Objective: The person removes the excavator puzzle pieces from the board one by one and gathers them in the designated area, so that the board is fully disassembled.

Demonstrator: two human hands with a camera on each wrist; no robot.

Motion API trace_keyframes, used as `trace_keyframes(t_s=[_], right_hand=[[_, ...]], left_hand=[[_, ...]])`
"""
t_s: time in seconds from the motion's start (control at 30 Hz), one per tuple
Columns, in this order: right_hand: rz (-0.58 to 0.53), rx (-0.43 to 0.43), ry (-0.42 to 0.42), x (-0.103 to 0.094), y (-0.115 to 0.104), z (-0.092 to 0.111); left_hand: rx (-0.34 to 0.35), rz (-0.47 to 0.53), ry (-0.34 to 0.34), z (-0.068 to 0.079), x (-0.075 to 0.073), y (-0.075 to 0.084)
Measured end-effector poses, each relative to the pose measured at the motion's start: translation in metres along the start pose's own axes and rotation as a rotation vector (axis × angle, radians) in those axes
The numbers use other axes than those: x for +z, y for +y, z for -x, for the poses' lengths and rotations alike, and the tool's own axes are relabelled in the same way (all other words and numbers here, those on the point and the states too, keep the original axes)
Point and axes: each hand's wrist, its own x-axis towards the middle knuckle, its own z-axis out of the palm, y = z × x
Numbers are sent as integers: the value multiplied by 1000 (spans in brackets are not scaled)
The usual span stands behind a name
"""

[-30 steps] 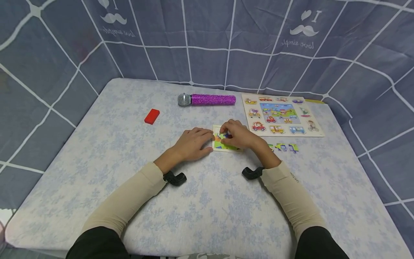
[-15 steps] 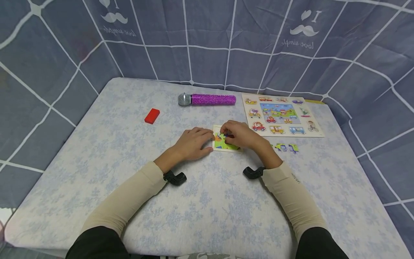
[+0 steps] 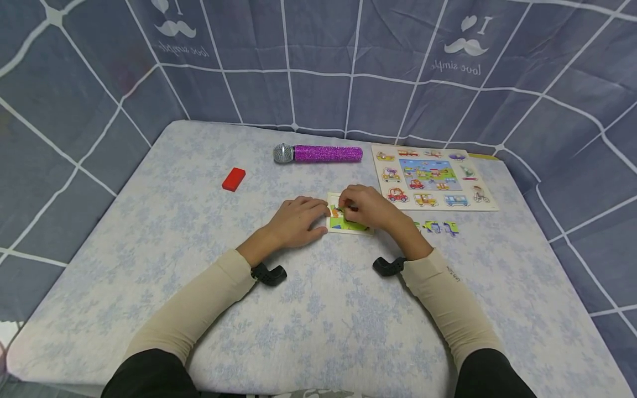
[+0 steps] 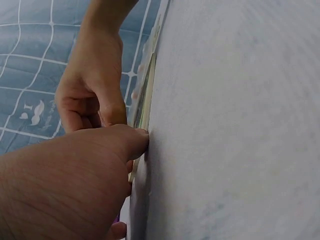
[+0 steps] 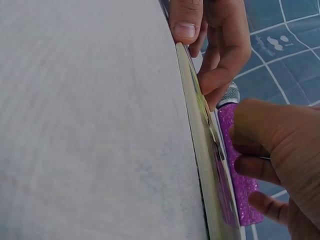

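A small wooden jigsaw puzzle (image 3: 343,225) with a green and yellow picture lies flat between the two hands. My left hand (image 3: 297,222) rests on the table at its left edge; in the right wrist view, the thumb touches the board's corner and a bent finger touches its face. Over the upper right part is my right hand (image 3: 369,207), fingers curled and thumb drawn in, pinching a puzzle piece mostly hidden by the fingers. Seen from the right wrist, a raised piece edge (image 5: 220,150) stands beside the right fingertips. Several loose puzzle pieces (image 3: 433,226) lie right of the right wrist.
Behind the hands lies a purple glitter microphone (image 3: 325,153). A larger vehicle puzzle board (image 3: 478,202) sits at the back right, close beyond the right hand. To the left is a red block (image 3: 234,179). A grey checked curtain (image 3: 318,50) borders the table's back.
The right thumb has drawn up and in toward the fingers, uncovering more green of the puzzle. My left hand stays in place at the puzzle's left edge.
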Motion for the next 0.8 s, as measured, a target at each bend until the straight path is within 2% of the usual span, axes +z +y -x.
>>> trace_keyframes(t_s=[0.23,0.6,0.8], right_hand=[[67,170,-90,-1,-1,4],[40,236,-130,-1,-4,3],[8,272,-123,0,-2,2]], left_hand=[[-6,3,-18,0,-1,1],[-11,2,-26,-1,-1,0],[-18,1,-25,-1,-1,0]])
